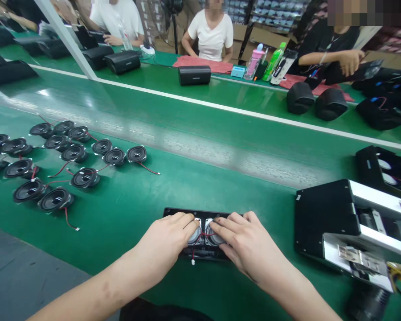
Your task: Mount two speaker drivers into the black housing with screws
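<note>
A black speaker panel (205,254) lies on the green bench in front of me, with two round speaker drivers set in it, their backs facing up. My left hand (173,234) is closed over the left speaker driver (195,234), fingers together on its rim. Over the right speaker driver (214,236), my right hand (242,236) is closed in the same way, its thumb low at the panel. Red wires cross between the drivers, and a small white connector (193,262) hangs over the near edge. My hands hide both ends of the panel.
Several loose speaker drivers (56,198) with red wires sit at the left. A black and silver machine (327,223) stands at the right, an open black speaker housing (367,167) behind it. Across the bench are finished-looking speakers (194,76), bottles (254,62) and several seated people.
</note>
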{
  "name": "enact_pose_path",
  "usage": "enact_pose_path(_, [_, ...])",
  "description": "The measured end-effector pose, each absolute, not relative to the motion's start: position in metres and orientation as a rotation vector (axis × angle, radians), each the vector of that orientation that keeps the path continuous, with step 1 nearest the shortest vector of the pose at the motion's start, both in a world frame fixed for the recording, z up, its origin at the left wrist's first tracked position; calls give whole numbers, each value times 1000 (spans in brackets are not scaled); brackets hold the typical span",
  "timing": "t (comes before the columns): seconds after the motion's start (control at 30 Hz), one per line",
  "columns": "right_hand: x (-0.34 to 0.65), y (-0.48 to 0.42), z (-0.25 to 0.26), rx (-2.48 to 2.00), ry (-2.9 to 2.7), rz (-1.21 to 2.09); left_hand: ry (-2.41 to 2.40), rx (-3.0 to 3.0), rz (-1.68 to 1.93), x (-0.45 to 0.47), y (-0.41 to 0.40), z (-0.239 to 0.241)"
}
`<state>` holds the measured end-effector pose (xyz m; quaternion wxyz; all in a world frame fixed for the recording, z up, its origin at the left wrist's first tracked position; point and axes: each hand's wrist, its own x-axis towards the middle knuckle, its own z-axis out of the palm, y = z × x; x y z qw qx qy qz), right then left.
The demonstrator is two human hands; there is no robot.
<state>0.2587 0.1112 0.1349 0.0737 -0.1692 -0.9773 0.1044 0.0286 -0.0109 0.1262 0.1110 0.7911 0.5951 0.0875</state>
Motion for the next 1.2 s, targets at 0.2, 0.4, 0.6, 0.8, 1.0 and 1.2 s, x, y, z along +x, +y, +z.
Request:
enact_pose_path(0.2, [264,111,132,-550,-2952,245,1750,2242,295,21,-12,132])
enact_pose_path(0.4, [272,119,130,-576,-2972,280,1724,2200,354,14,-12,129])
enact_pose_path(0.6, [275,125,126,-554,-2960,423,1733,2199,408,12,-13,125])
enact_pose_path(0.8, [275,124,124,-590,-2924,514,1710,2205,439,10,-13,123])
enact_pose_path(1.0, [279,124,124,-534,-2897,491,1696,2211,440,8,-16,121])
enact_pose_path(1.2, [280,124,124,-525,-2878,447,1713,2188,474,12,-16,121])
